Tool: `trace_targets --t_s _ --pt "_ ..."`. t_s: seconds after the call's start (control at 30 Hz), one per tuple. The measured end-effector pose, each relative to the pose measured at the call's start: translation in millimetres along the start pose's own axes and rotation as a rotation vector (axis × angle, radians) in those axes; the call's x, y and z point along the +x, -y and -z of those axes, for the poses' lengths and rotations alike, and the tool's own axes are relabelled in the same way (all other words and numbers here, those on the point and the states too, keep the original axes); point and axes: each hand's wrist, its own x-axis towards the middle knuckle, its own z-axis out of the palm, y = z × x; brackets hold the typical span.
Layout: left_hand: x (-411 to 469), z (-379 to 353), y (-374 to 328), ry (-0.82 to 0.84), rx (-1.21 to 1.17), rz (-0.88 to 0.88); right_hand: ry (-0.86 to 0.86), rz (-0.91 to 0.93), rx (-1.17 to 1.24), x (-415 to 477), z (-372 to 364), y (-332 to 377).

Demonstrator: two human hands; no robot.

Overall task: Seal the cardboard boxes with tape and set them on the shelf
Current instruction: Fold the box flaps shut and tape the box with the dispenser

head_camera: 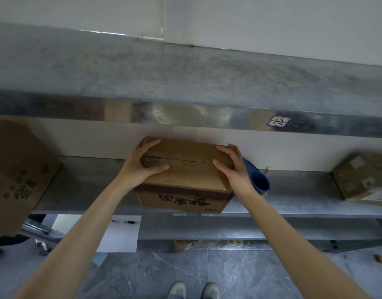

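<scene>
Three boxes [17,169] — left hand [142,166], right hand [233,167] holding middle box [188,175].

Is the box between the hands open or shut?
Shut: the top flaps of the brown cardboard box lie flat, meeting along a middle seam. Whether tape covers it: cannot tell.
</scene>
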Motion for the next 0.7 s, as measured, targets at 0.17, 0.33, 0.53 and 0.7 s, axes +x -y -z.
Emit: trace_targets --t_s 0.17,0.33,0.53,0.7 --pt "14.5 15.1 1.7 0.055 0.103 -0.014 0.019 -0.011 0.021 -4.8 -1.8 0.9" --pt "-0.8 13.9 -6.0 -0.205 0.292 -0.073 0.121 0.014 -0.144 3.9 16.7 2.4" --pt "-37.9 -29.0 -2.7 -0.629 0.144 0.041 0.238 0.061 -0.321 22.2 29.8 5.3" --pt "-68.8 -70.6 -12.7 -0.803 -0.106 0.159 0.277 0.095 -0.431 25.7 33.1 5.1"
